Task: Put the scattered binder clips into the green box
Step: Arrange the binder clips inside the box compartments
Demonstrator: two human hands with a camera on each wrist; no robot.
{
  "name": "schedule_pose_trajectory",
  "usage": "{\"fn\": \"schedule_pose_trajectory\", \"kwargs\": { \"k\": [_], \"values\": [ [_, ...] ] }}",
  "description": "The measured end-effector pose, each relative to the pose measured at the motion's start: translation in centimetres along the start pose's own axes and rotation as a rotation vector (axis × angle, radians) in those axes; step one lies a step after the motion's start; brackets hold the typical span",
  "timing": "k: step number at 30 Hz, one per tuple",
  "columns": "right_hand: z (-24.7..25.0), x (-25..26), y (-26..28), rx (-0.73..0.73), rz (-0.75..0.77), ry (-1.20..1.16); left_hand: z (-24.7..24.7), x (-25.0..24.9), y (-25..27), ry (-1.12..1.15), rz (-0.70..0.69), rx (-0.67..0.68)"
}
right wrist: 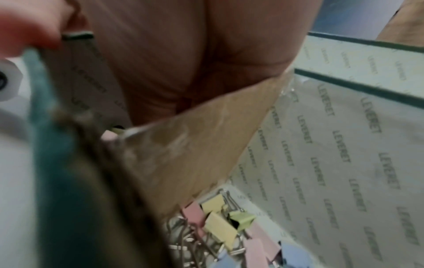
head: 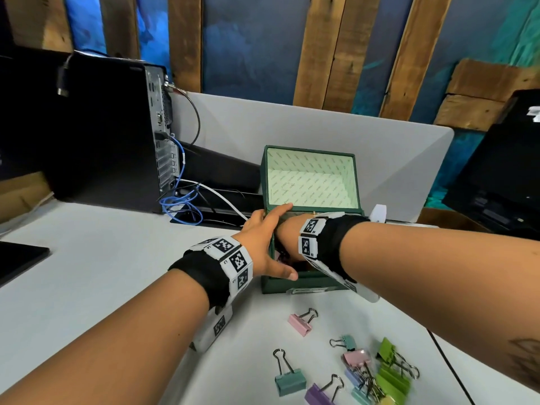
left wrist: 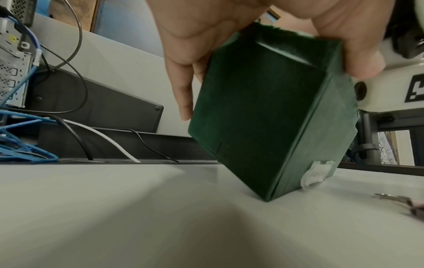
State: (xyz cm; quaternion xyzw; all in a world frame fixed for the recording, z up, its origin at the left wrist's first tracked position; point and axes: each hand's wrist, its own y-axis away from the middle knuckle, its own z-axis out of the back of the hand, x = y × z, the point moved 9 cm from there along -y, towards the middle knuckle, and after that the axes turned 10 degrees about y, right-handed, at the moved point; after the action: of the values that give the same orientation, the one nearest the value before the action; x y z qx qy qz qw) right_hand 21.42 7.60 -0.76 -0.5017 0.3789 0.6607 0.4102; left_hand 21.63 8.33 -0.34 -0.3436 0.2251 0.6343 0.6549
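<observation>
The green box stands open mid-table, its pale-lined lid upright. My left hand grips its left corner, fingers over the rim and thumb on the front. In the left wrist view the thumb and fingers clasp the box, which looks tilted. My right hand reaches inside the box; its fingers are hidden behind a brown flap. Several clips lie on the box floor. On the table lie a pink clip, a teal clip, a purple clip and a mixed heap.
A black computer tower with blue cables stands at the back left. A grey partition runs behind the box. Black equipment sits at the right, a dark flat item at the left edge, a black cable near the clips.
</observation>
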Motion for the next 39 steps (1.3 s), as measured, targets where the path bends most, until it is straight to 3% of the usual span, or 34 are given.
{"fn": "schedule_pose_trajectory", "kwargs": {
  "k": [5,8,11,13,14,16,20,23,27,32,35,36,37,39],
  "values": [
    [0.2,0.0,-0.2,0.013,-0.012,-0.016,0.0,0.0,0.0,0.009,-0.004,-0.002],
    [-0.5,-0.1,-0.5,0.108,-0.059,-0.051,0.1,-0.1,0.0,0.014,-0.001,-0.003],
    [-1.5,0.6,-1.2,0.135,0.01,-0.187,0.1,-0.2,0.2,0.015,0.002,-0.006],
    [-2.5,-1.6,-1.1,-0.049,0.068,-0.319,0.1,-0.3,0.2,0.018,-0.002,-0.006],
    [-2.9,-2.8,-0.7,-0.185,0.173,-0.537,0.1,-0.3,0.2,0.021,-0.005,-0.005],
    [-4.5,-6.7,2.0,-0.284,0.316,-0.907,0.1,-0.2,0.2,0.025,-0.003,-0.003],
    [-7.9,-11.1,2.6,-0.369,0.206,-1.172,0.1,-0.2,0.2,0.044,0.005,-0.005],
    [-11.1,-11.7,1.8,-0.34,0.109,-1.125,0.0,-0.2,0.1,0.055,0.004,-0.005],
    [-13.1,-10.1,0.7,-0.276,0.124,-1.055,0.2,-0.3,0.2,0.049,-0.006,-0.018],
    [-9.2,-9.6,2.3,-0.391,0.21,-1.094,0.1,-0.3,0.3,0.032,-0.02,-0.023],
    [-4.9,-8.0,3.1,-0.478,0.317,-0.95,0.1,-0.4,0.4,0.002,-0.03,-0.025],
    [-3.2,-6.2,2.7,-0.452,0.295,-0.807,0.1,-0.5,0.5,-0.013,-0.031,-0.026],
    [-2.2,-3.9,1.8,-0.325,0.205,-0.603,0.1,-0.5,0.5,-0.023,-0.032,-0.027],
    [-1.8,-1.4,1.5,0.068,0.036,-0.282,0.1,-0.6,0.6,-0.018,-0.037,-0.03]
  ]
}}
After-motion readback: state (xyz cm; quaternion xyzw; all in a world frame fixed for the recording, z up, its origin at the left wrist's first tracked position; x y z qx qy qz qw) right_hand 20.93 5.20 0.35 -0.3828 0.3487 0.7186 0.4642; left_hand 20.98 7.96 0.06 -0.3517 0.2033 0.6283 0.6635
